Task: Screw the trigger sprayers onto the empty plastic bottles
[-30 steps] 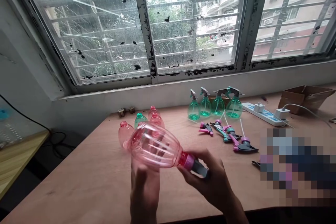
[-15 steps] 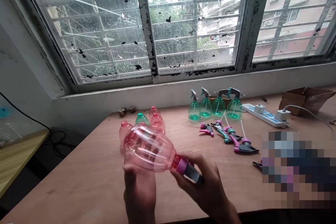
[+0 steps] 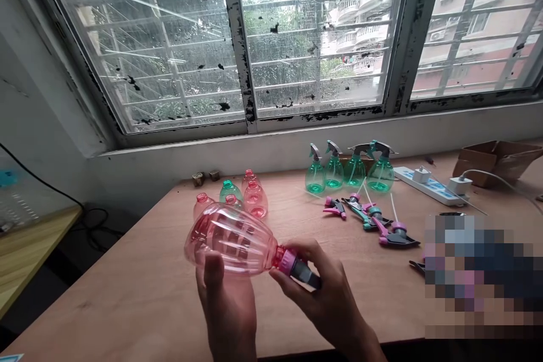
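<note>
A clear pink spray bottle (image 3: 237, 240) lies tilted on its side in the air above the table, its base to the left. My left hand (image 3: 231, 308) supports the body from below, thumb on the near side and the other fingers partly hidden behind it. At the neck, my right hand (image 3: 326, 291) has its thumb and fingers closed round the purple collar (image 3: 288, 262) of the spray head (image 3: 306, 275). The grey and black head points right, partly covered by that hand.
Behind the bottle stand several headless pink bottles (image 3: 255, 199) and a green one (image 3: 231, 188). Several green spray bottles (image 3: 380, 174) with heads stand at the back. Loose spray heads (image 3: 399, 236) lie to the right, near a power strip (image 3: 428, 185) and cardboard box (image 3: 479, 167). A blurred patch covers the lower right.
The pink bottle has shifted slightly left, and my right hand has moved with it. My left thumb now sits higher against the bottle's side.
</note>
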Demonstrator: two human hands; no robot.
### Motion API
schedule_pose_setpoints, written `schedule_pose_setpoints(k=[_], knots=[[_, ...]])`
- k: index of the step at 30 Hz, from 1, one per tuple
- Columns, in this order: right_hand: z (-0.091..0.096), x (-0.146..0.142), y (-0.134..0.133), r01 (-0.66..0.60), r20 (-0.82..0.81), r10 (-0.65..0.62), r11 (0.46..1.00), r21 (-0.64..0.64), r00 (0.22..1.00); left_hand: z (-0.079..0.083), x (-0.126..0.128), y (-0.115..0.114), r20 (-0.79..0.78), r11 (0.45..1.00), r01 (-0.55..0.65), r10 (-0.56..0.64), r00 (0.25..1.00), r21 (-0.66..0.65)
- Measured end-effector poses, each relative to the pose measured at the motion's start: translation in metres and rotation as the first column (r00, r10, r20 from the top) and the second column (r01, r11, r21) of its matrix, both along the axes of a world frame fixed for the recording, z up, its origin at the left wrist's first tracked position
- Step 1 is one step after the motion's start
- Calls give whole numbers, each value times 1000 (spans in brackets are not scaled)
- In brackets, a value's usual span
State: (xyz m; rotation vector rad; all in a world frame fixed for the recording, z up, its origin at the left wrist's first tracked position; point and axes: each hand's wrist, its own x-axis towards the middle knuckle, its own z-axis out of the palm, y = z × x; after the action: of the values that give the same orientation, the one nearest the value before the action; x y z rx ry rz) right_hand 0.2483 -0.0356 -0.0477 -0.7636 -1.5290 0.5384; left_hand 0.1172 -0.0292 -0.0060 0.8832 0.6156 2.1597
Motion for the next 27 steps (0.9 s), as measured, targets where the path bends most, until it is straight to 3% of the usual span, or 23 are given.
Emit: schedule_pose_setpoints(k=[2, 4, 6, 8, 9, 11, 12, 13, 14, 15, 17, 19, 21, 22, 24, 25, 27], knots=[[-3, 1, 3, 141, 149, -179, 962, 236, 972, 1, 0, 1, 12, 1000, 0, 0, 1000, -14], [-4, 1, 5, 142, 158, -194, 946, 291, 968, 1, 0, 2, 25, 1000, 5, -5, 1000, -19], [-3, 1, 5, 62, 44, -69, 986, 153, 997, 0, -1, 4, 43, 1000, 11, -10, 999, -15], [-1, -1, 3, -146, -176, 128, 985, -91, 976, -2, -1, 5, 66, 1000, 21, -22, 998, 14], [0, -1, 2, -294, -302, 227, 935, -199, 926, -3, 0, 6, 75, 999, 28, -31, 997, 42], [3, 0, -1, -542, -505, 350, 783, -305, 789, -6, 0, 6, 77, 993, 57, -65, 995, 103], [3, 0, -2, -597, -555, 366, 737, -317, 747, -7, -1, 6, 70, 989, 74, -83, 994, 126], [3, 1, -2, -599, -562, 363, 735, -318, 743, -8, -1, 6, 63, 987, 85, -95, 994, 138], [3, 2, -2, -544, -528, 338, 782, -303, 779, -8, -2, 6, 55, 986, 97, -105, 993, 136], [2, 3, -2, -433, -454, 286, 863, -260, 844, -9, -3, 6, 44, 987, 106, -112, 993, 123], [0, 5, 1, -135, -218, 121, 989, -52, 968, -8, -5, 5, 10, 991, 106, -107, 994, 85], [-2, 6, 3, 64, -12, -63, 973, 221, 998, -7, -7, 4, -34, 995, 94, -93, 995, 37], [-3, 5, 5, 105, 41, -123, 948, 301, 992, -5, -8, 3, -53, 997, 80, -80, 995, -2], [-3, 4, 5, 77, 1, -80, 969, 233, 997, -5, -8, 3, -52, 997, 78, -78, 996, -11], [-2, 2, 4, -108, -200, 96, 993, -49, 975, -5, -8, 4, -48, 996, 86, -86, 995, 0], [-1, 1, 3, -259, -330, 186, 946, -193, 926, -6, -8, 4, -51, 995, 98, -97, 994, 17], [1, 2, 3, -516, -534, 288, 783, -347, 795, -9, -8, 5, -62, 991, 123, -120, 991, 43]])
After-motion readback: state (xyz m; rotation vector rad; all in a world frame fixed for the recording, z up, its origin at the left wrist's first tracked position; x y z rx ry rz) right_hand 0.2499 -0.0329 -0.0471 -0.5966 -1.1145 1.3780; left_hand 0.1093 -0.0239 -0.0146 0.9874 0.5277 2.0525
